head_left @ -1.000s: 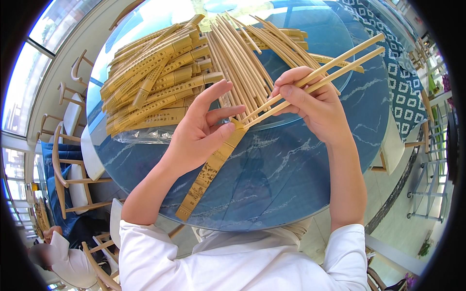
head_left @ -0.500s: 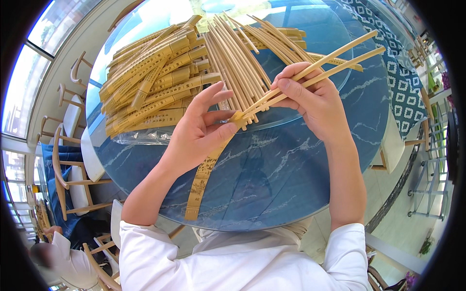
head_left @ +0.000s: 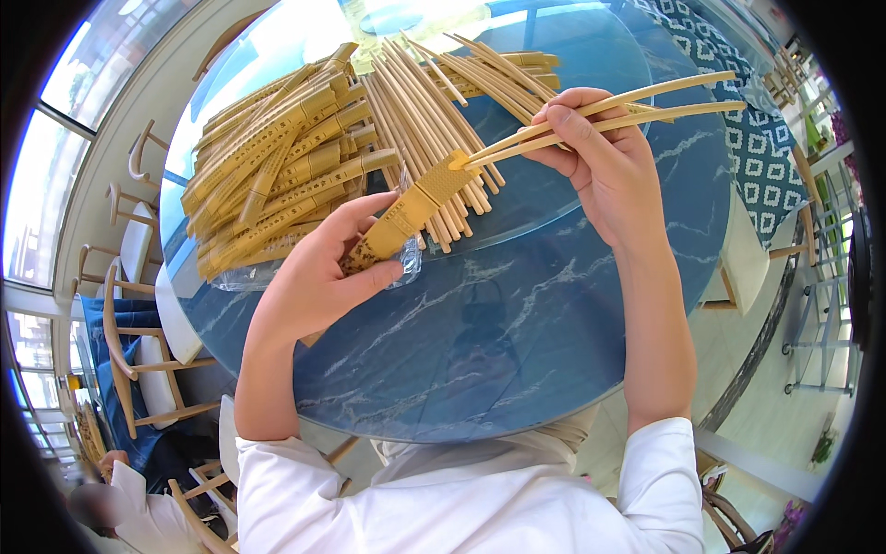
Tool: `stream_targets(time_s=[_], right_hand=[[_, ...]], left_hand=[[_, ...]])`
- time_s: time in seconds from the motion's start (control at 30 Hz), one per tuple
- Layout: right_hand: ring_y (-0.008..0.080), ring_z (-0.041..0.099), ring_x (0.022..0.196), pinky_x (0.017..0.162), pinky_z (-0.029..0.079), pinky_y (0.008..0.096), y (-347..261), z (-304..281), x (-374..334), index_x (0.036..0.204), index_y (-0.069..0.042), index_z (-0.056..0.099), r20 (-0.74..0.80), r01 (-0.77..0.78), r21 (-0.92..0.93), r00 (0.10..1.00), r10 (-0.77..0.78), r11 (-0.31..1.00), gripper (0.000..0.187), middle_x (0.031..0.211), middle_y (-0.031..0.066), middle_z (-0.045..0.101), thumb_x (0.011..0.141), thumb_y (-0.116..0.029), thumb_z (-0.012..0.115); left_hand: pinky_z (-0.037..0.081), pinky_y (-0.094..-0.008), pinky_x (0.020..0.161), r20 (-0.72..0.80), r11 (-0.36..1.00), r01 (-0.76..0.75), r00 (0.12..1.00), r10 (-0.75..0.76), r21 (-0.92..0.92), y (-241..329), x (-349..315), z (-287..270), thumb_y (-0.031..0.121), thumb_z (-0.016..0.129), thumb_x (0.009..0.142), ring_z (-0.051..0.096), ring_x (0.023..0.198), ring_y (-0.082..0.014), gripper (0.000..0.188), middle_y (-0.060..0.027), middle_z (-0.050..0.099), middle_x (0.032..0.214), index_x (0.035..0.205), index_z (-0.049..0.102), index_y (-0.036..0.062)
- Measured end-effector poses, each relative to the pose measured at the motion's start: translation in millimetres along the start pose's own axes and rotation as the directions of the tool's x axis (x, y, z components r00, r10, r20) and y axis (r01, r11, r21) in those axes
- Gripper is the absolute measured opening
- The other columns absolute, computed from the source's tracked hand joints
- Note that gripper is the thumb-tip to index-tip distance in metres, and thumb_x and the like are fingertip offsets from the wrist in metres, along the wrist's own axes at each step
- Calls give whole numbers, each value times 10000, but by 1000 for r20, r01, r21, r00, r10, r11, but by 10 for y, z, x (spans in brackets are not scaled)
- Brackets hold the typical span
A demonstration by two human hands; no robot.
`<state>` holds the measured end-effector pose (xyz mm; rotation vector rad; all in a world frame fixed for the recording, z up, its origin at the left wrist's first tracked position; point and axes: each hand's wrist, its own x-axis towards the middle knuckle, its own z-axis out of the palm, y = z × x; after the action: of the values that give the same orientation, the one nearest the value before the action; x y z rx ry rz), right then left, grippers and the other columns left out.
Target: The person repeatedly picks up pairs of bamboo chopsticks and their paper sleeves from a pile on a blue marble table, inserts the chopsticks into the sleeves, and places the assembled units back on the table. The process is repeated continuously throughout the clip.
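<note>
My left hand (head_left: 328,272) grips a long gold paper chopstick sleeve (head_left: 417,205) between thumb and fingers, its upper end slanting toward the right. A pair of pale wooden chopsticks (head_left: 688,85) is pinched in my right hand (head_left: 595,152). Their thin tips meet the sleeve's upper end; whether they are inside it I cannot tell. The thick ends spread slightly apart at the right. Behind my left hand lies a heap of gold printed sleeves (head_left: 286,138). Loose chopsticks (head_left: 415,129) lie in a row beyond the held sleeve.
The round blue marbled table (head_left: 498,351) carries a glass top piece under the piles. More chopsticks (head_left: 503,74) lie across sleeves at the back. Clear plastic (head_left: 245,279) shows under the heap. Wooden chairs (head_left: 152,369) stand left; a patterned cloth (head_left: 761,166) hangs right. Another person sits lower left.
My left hand has shifted left and down, now gripping the sleeve farther along its length; the sleeve has swung from hanging down to pointing up and right. The chopsticks have tilted flatter.
</note>
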<state>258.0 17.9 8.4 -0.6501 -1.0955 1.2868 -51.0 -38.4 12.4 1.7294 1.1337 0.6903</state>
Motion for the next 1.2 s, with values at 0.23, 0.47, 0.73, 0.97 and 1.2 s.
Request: stream_targets(time_s=[0.23, 0.47, 0.73, 0.97, 1.2], right_hand=[[195, 747, 981, 871, 672, 325, 97, 112, -36, 1117, 21, 659, -77, -96, -109, 993, 88, 989, 162, 1028, 116, 707, 1014, -103, 675], [188, 741, 959, 871, 672, 330, 142, 173, -44, 1114, 34, 649, -105, -192, -117, 978, 180, 974, 186, 1022, 116, 689, 1006, -115, 678], [177, 733, 957, 885, 671, 328, 161, 190, -62, 1118, 29, 650, -50, -234, -67, 972, 231, 970, 186, 1021, 106, 681, 1010, -120, 680], [172, 736, 992, 882, 663, 316, 179, 187, -89, 1163, -7, 665, 46, -103, -131, 993, 110, 986, 160, 1038, 93, 709, 1020, -77, 681], [186, 740, 1040, 879, 656, 313, 23, 24, -48, 1165, -11, 684, 160, 62, -48, 986, -53, 997, 166, 1087, 104, 735, 1009, -66, 700]], left_hand=[[535, -362, 943, -237, 699, 31, 951, 199, 714, -17, -6, -150, 109, 841, 833, 654, 1046, -237, 651, -69, 693, 1103, 1434, 593, 121], [453, -446, 1095, -55, 392, -220, 812, 582, 893, -121, 204, 340, 153, 802, 888, 593, 1229, -305, 592, -81, 639, 1351, 1431, 574, 96], [501, -438, 1005, -163, 622, -282, 813, 560, 730, -299, 290, 395, 159, 818, 893, 635, 1121, -314, 533, -106, 670, 1201, 1385, 622, 103], [532, -412, 938, -179, 682, -324, 810, 558, 656, -395, 317, 363, 146, 826, 890, 653, 1074, -315, 531, -118, 675, 1158, 1381, 631, 98], [547, -398, 898, -214, 711, -321, 806, 552, 626, -422, 312, 360, 128, 827, 886, 663, 1038, -313, 564, -124, 672, 1152, 1407, 613, 96]])
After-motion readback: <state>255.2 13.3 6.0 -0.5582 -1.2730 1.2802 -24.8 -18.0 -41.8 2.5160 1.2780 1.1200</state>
